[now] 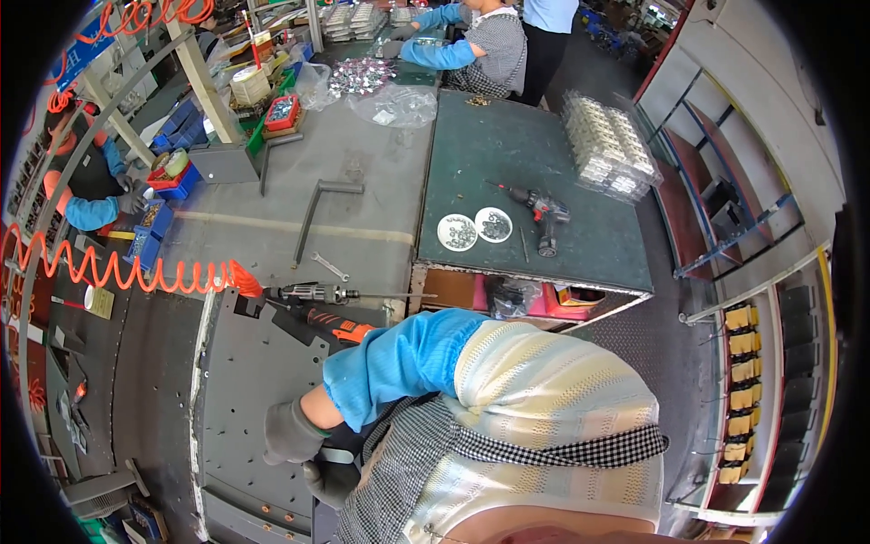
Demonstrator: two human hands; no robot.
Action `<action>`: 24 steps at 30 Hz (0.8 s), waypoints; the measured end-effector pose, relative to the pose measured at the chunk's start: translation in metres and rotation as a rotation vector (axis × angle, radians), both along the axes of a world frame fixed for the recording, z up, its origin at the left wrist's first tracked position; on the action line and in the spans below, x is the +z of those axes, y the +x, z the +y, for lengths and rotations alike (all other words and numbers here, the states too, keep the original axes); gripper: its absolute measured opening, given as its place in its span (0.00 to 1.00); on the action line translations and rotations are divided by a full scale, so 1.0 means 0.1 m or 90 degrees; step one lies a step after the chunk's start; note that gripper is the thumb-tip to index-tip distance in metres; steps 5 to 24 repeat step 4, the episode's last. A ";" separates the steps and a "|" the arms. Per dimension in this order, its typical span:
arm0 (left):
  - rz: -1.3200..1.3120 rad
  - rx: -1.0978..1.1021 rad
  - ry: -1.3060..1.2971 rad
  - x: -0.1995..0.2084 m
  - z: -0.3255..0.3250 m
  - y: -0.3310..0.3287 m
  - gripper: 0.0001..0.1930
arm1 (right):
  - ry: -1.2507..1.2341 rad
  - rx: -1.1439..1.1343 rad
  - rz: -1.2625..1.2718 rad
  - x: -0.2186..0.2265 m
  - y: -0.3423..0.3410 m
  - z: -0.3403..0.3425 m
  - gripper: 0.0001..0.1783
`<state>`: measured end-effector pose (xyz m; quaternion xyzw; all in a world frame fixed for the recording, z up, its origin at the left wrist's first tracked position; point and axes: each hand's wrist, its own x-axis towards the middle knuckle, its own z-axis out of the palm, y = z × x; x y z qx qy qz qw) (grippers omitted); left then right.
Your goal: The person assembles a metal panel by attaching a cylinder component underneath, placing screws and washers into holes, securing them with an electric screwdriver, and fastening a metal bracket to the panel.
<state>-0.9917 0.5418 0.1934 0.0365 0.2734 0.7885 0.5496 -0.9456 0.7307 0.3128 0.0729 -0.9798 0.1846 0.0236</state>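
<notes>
My right hand (292,433), in a grey glove below a blue sleeve, is bent down over a dark grey metal panel (258,381) with holes in it. Its fingers are curled and what they hold, if anything, is hidden. Close to my body is my left hand (332,482), also gloved and curled, partly covered by my clothing. Between the two hands shows a smooth grey piece (338,456), too little of it visible to name. Beyond the panel's far end lie a silver power screwdriver (313,293) and an orange-and-black power tool (337,325).
An orange coiled hose (136,272) crosses from the left. A wrench (330,266) and a bent grey bar (313,218) lie farther off. On the green table (544,136) are a cordless drill (542,213) and two white dishes (458,232) of small parts. Co-workers are at far benches.
</notes>
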 end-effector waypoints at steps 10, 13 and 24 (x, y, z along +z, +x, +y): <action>-0.041 0.083 -0.053 0.12 -0.04 -0.12 0.21 | -0.047 -0.034 0.051 0.05 0.18 -0.02 0.15; -0.041 0.083 -0.053 0.12 -0.04 -0.12 0.21 | -0.047 -0.034 0.051 0.05 0.18 -0.02 0.15; -0.041 0.083 -0.053 0.12 -0.04 -0.12 0.21 | -0.047 -0.034 0.051 0.05 0.18 -0.02 0.15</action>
